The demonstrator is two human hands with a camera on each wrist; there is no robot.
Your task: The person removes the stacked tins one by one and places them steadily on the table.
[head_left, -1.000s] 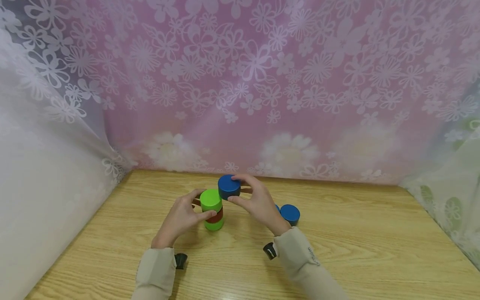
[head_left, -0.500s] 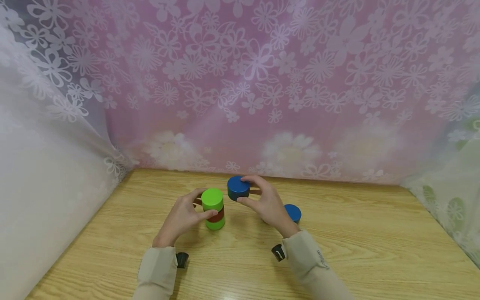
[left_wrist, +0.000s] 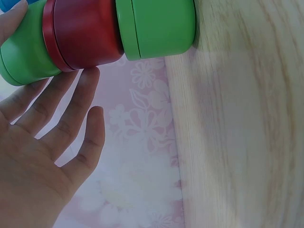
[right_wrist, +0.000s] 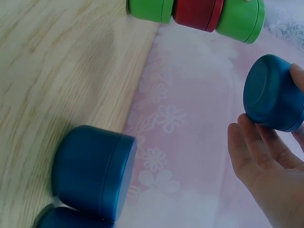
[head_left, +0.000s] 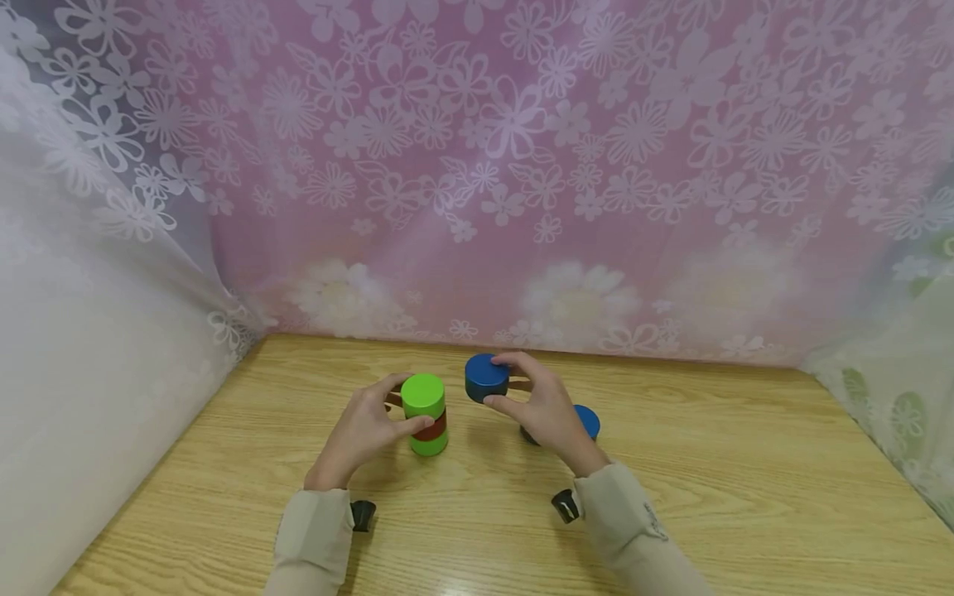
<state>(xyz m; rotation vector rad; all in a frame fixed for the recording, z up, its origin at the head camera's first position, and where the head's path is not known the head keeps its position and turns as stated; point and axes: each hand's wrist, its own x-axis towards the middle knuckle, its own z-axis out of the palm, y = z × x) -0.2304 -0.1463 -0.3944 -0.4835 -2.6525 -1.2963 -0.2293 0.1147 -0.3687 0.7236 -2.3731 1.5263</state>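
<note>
In the head view, three round lidded tins stand stacked on the table: a green tin (head_left: 423, 397) on top, a red tin (head_left: 430, 428) in the middle, a green tin (head_left: 429, 445) below. My left hand (head_left: 361, 434) grips the upper part of this stack, thumb in front and fingers behind. The left wrist view shows its fingertips near the top green tin (left_wrist: 28, 52) and red tin (left_wrist: 85, 33). Held up to the right of the stack, apart from it, is a blue tin (head_left: 486, 377). My right hand (head_left: 547, 414) pinches it between thumb and fingers.
Two more blue tins sit on the table beneath my right wrist; the right wrist view shows one blue tin (right_wrist: 92, 171) touching another blue tin (right_wrist: 73, 219). Floral cloth (head_left: 477, 207) hangs behind the wooden table (head_left: 477, 530) and along both sides.
My right hand has carried its blue tin rightward, away from beside the stack's top, and slightly down. The left hand has stayed on the stack.
</note>
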